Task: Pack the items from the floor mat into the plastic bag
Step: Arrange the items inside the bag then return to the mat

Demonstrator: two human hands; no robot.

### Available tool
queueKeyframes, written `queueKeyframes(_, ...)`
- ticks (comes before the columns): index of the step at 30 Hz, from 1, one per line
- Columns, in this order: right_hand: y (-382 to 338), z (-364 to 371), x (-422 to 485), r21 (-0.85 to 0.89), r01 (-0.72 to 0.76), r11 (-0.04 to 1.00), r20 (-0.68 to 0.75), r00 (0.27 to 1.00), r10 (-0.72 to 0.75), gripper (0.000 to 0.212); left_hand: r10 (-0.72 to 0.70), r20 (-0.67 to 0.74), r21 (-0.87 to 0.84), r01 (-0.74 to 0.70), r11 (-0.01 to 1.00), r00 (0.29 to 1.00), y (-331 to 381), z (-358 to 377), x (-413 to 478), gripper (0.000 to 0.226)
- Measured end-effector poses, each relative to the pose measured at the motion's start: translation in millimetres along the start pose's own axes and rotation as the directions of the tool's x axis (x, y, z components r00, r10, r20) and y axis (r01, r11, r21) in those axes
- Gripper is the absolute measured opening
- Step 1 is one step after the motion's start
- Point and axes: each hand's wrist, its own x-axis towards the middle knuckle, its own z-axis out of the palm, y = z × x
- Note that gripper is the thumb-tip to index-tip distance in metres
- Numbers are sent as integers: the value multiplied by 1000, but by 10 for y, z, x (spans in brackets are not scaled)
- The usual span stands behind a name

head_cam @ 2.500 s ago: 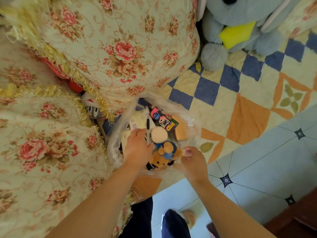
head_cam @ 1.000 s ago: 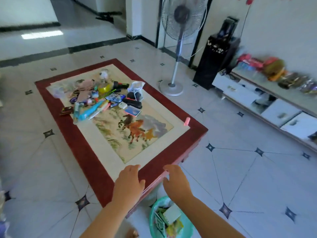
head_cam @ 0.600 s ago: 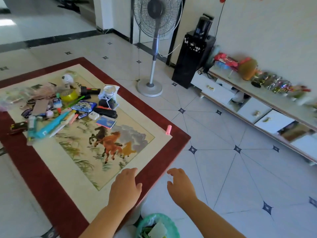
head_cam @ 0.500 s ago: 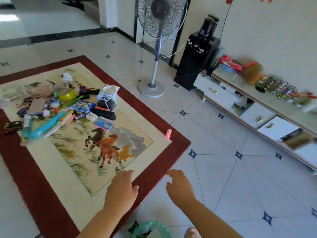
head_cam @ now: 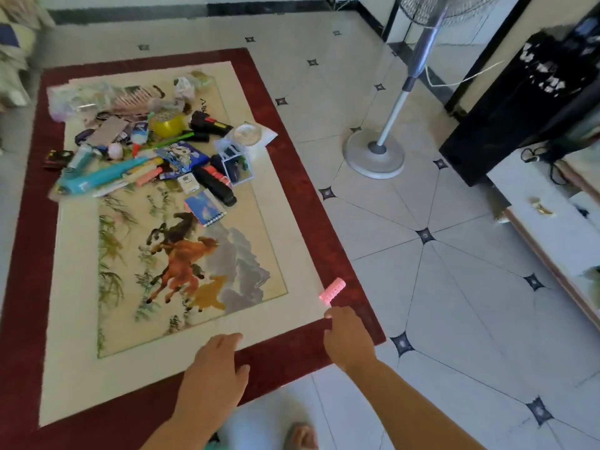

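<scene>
Right grip [head_cam: 349, 339] is empty, fingers loose, one fingertip just short of the pink roller [head_cam: 332, 289], which lies on the red border of the mat [head_cam: 308, 190] by its near right corner. Left grip [head_cam: 214, 368] hovers empty and relaxed over the near edge. The pile of items [head_cam: 156, 151] sits at the far left, well apart.

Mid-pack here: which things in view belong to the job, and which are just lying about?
Job: mat; pile of small items at its far end; notebook; pink roller near the mat's edge, just ahead of the right hand. The bag is not in view.
Lying about: fan; black cabinet; white drawers.
</scene>
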Motion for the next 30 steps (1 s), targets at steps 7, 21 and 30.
queueKeyframes(7,482,64,857,-113,127,985,-7,992,-128,47,-44,-26,-40,43,998,999,392,369,362,52)
queueKeyframes(21,511,360,1049,-473,292,831,62,952,-299,38,-183,-87,-74,177,981,979,190,544,207,52)
queueKeyframes(30,-230,453,69,-125,463,878,109,886,-451,28,-317,-141,-186,290,939,938,-198,247,-469,52)
